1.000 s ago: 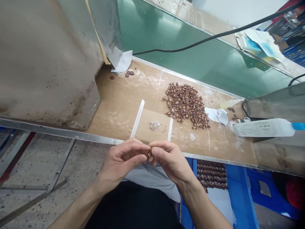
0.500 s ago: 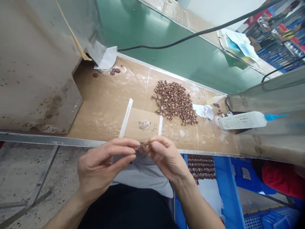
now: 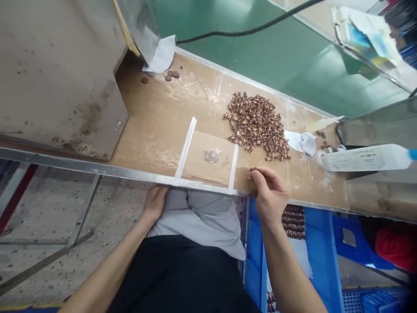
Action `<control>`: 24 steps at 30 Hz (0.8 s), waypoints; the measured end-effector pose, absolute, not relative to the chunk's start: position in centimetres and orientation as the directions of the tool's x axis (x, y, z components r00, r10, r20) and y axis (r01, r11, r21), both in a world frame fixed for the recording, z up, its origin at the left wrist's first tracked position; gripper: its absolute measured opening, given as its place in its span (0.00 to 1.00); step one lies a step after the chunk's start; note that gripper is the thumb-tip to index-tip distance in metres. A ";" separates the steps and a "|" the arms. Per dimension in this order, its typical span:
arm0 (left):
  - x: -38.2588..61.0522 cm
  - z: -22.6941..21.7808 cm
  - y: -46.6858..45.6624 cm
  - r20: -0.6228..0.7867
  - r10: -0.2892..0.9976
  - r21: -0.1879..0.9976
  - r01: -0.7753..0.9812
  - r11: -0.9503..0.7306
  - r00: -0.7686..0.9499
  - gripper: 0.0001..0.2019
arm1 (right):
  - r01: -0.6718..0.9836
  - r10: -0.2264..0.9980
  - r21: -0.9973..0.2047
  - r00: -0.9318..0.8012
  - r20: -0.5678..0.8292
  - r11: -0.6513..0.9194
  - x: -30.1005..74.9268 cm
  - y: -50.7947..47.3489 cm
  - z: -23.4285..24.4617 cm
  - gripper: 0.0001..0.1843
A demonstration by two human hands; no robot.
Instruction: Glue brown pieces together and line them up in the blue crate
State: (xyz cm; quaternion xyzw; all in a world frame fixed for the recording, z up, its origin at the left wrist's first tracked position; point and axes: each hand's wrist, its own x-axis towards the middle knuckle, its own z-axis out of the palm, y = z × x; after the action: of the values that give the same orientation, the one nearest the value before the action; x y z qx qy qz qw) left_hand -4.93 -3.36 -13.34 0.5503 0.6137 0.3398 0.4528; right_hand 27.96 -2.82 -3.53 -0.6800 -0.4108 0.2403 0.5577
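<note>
My right hand [image 3: 271, 193] is over the front edge of the cardboard-covered bench, thumb and forefinger pinched on a small dark brown piece [image 3: 251, 170]. Behind it lies a heap of small brown and gold pieces [image 3: 257, 124]. My left hand [image 3: 155, 202] rests low by my lap, against the bench's front edge; its fingertips are hidden there. Between two white tape strips, a cardboard pad [image 3: 203, 141] bears a small clear, shiny blob [image 3: 212, 155] and a scatter of tiny dark specks [image 3: 225, 161].
A white bottle [image 3: 368, 158] with a blue tip lies at the right, near a crumpled white cloth [image 3: 308, 143]. Brown discs [image 3: 172, 74] lie at the back left by a metal housing [image 3: 65, 78]. Below the bench, a blue crate [image 3: 321, 248] holds rows of brown pieces.
My hands have parted. The left dropped down to the bench edge by my lap; the right moved rightward over the bench with a small piece in its pinch. The view has shifted.
</note>
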 end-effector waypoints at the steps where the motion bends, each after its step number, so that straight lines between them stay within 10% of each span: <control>1: -4.9 -14.5 -2.6 -0.183 0.980 0.910 0.390 0.138 0.080 0.27 | 0.295 0.829 -0.955 0.541 0.140 -0.031 27.9 -2.8 -3.5 0.12; 16: -2.1 -12.5 -3.7 -0.051 0.908 0.680 0.680 -0.274 0.416 0.07 | 0.337 0.855 -0.941 0.484 0.186 0.014 27.7 -2.8 -3.7 0.13; 24: -4.3 -6.2 -5.5 -0.166 0.940 0.889 0.458 0.012 0.297 0.06 | 0.220 0.856 -0.974 0.512 0.076 -0.045 26.9 -3.6 -2.3 0.11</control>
State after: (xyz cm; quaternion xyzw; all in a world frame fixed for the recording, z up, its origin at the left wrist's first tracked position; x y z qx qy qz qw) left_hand -4.28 -5.52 -6.22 0.6543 0.5343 0.2565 0.4698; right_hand 26.92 -3.61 -2.25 -0.6648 -0.4047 0.2835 0.5602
